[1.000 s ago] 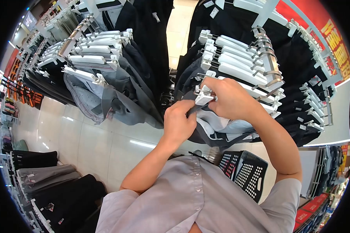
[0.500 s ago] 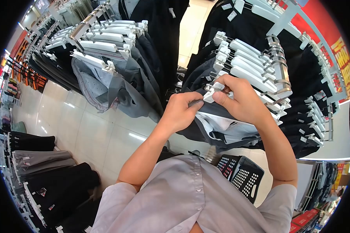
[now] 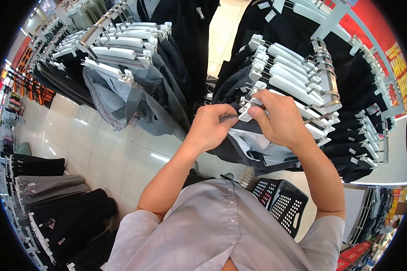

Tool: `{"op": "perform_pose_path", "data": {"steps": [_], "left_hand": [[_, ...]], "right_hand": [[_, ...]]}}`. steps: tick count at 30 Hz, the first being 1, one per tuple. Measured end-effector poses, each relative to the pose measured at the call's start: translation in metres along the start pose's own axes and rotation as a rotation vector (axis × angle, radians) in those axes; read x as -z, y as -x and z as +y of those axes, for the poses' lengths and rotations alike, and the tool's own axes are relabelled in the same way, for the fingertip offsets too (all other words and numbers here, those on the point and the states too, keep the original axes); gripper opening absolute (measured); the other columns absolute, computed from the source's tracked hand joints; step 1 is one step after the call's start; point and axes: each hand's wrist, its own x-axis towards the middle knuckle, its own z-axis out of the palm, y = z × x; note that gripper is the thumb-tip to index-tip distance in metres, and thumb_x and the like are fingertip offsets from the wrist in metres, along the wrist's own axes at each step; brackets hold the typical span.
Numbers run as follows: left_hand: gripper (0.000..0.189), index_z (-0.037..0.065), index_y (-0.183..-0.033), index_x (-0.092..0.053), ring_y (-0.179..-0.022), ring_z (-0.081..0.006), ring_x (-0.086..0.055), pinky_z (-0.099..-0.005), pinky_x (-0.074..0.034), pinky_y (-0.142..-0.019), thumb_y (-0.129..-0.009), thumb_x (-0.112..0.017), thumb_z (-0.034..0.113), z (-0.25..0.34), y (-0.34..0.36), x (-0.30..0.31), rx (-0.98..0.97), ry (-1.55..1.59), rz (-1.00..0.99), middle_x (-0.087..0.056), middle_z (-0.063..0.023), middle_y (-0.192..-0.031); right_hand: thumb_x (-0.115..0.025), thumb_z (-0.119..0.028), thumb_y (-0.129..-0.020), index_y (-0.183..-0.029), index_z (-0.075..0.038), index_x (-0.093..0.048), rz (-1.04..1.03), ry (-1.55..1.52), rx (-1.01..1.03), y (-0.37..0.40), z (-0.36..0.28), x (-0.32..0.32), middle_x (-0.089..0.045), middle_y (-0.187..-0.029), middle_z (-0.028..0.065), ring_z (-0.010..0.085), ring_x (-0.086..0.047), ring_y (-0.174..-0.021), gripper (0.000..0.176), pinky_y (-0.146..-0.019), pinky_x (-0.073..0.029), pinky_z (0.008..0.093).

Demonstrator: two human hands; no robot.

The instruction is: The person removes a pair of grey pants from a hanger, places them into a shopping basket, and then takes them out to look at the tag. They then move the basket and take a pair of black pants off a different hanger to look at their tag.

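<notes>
Garment [image 3: 248,126] at the hanger clip [image 3: 245,114], between both hands.
Left hand [image 3: 209,127] pinches its dark edge; right hand [image 3: 281,118] grips the clip, thumb against fingers. White hangers [image 3: 288,76] line up just beyond.

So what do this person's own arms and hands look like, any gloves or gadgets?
The left sleeve and right sleeve are short, plain, pale grey. The left hand and right hand are bare: no gloves, watch or cables show.
</notes>
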Motion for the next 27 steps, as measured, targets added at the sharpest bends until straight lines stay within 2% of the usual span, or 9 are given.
{"op": "perform_pose_path", "data": {"steps": [6, 9, 12, 14, 16, 17, 19, 22, 27], "left_hand": [[0.008, -0.003, -0.082, -0.065, -0.069, -0.0122, -0.057, -0.0267, -0.044, -0.065, -0.078, -0.067, 0.003, 0.013, -0.003, 0.005, -0.074, 0.0, 0.023, -0.064, -0.007, -0.073], [0.007, -0.004, -0.082, -0.065, -0.068, -0.0127, -0.056, -0.0261, -0.043, -0.063, -0.078, -0.067, 0.001, 0.012, -0.008, 0.0, -0.298, -0.022, 0.126, -0.06, -0.0068, -0.072], [0.007, -0.005, -0.082, -0.065, -0.067, -0.0118, -0.053, -0.0256, -0.041, -0.061, -0.079, -0.068, 0.001, 0.019, -0.003, -0.002, -0.153, 0.051, 0.094, -0.057, -0.0059, -0.072], [0.011, -0.004, -0.084, -0.067, -0.069, -0.0217, -0.061, -0.0311, -0.046, -0.064, -0.076, -0.067, 0.004, 0.01, -0.005, -0.002, -0.197, -0.003, 0.072, -0.062, -0.0119, -0.076], [0.008, -0.005, -0.083, -0.065, -0.067, -0.0159, -0.057, -0.0273, -0.043, -0.062, -0.076, -0.066, -0.001, 0.015, -0.002, -0.002, -0.161, 0.031, 0.027, -0.06, -0.0092, -0.073], [0.007, -0.005, -0.082, -0.064, -0.067, -0.0132, -0.055, -0.0258, -0.042, -0.061, -0.076, -0.065, -0.002, 0.012, -0.004, -0.004, -0.179, 0.046, 0.036, -0.059, -0.0075, -0.071], [0.006, -0.006, -0.081, -0.061, -0.066, -0.0092, -0.05, -0.0235, -0.039, -0.06, -0.077, -0.065, -0.004, 0.008, -0.007, -0.008, -0.2, 0.073, 0.051, -0.056, -0.0043, -0.07], [0.007, -0.006, -0.08, -0.056, -0.065, -0.0067, -0.045, -0.0215, -0.037, -0.059, -0.079, -0.063, -0.006, 0.008, -0.008, -0.008, -0.184, 0.083, 0.042, -0.052, -0.0005, -0.07], [0.005, -0.006, -0.084, -0.056, -0.074, -0.0066, -0.048, -0.0203, -0.039, -0.064, -0.082, -0.061, -0.007, 0.003, -0.009, -0.008, -0.206, 0.078, 0.068, -0.054, -0.0021, -0.082]], "right_hand": [[-0.064, -0.022, -0.086, -0.088, 0.002, -0.054, -0.026, 0.039, -0.013, 0.004, -0.001, -0.002, -0.059, -0.071, 0.0188, 0.0386, -0.06, -0.067, 0.026, -0.058, -0.044, 0.0451], [-0.064, -0.022, -0.085, -0.088, 0.001, -0.054, -0.034, 0.068, -0.016, 0.006, -0.002, -0.001, -0.059, -0.072, 0.0179, 0.0382, -0.061, -0.069, 0.025, -0.059, -0.045, 0.0454], [-0.065, -0.023, -0.083, -0.087, 0.0, -0.055, -0.015, 0.075, -0.005, 0.005, -0.003, -0.002, -0.061, -0.073, 0.0174, 0.0379, -0.062, -0.07, 0.025, -0.061, -0.047, 0.0453], [-0.066, -0.026, -0.082, -0.087, 0.0, -0.056, -0.024, 0.086, -0.016, 0.006, -0.003, -0.004, -0.062, -0.074, 0.0177, 0.0379, -0.063, -0.07, 0.028, -0.062, -0.049, 0.0454], [-0.064, -0.031, -0.082, -0.088, 0.001, -0.057, -0.061, 0.124, -0.071, 0.008, 0.002, -0.005, -0.064, -0.076, 0.019, 0.0386, -0.064, -0.069, 0.034, -0.064, -0.05, 0.0468], [-0.067, -0.028, -0.08, -0.093, -0.001, -0.058, -0.088, 0.141, -0.104, 0.009, 0.001, -0.004, -0.063, -0.078, 0.0176, 0.038, -0.063, -0.074, 0.032, -0.064, -0.05, 0.0454], [-0.066, -0.03, -0.08, -0.089, -0.002, -0.058, 0.003, 0.116, -0.058, 0.012, 0.001, -0.004, -0.062, -0.077, 0.0152, 0.0354, -0.064, -0.073, 0.03, -0.063, -0.05, 0.0442], [-0.068, -0.029, -0.077, -0.093, -0.002, -0.061, 0.107, 0.151, -0.019, 0.017, 0.003, -0.009, -0.062, -0.081, 0.0116, 0.0318, -0.064, -0.076, 0.032, -0.063, -0.05, 0.0405], [-0.075, -0.016, -0.07, -0.093, -0.003, -0.062, 0.591, -0.022, 0.133, 0.044, -0.003, -0.013, -0.06, -0.089, 0.0094, 0.0298, -0.06, -0.079, 0.03, -0.066, -0.05, 0.0364]]}}
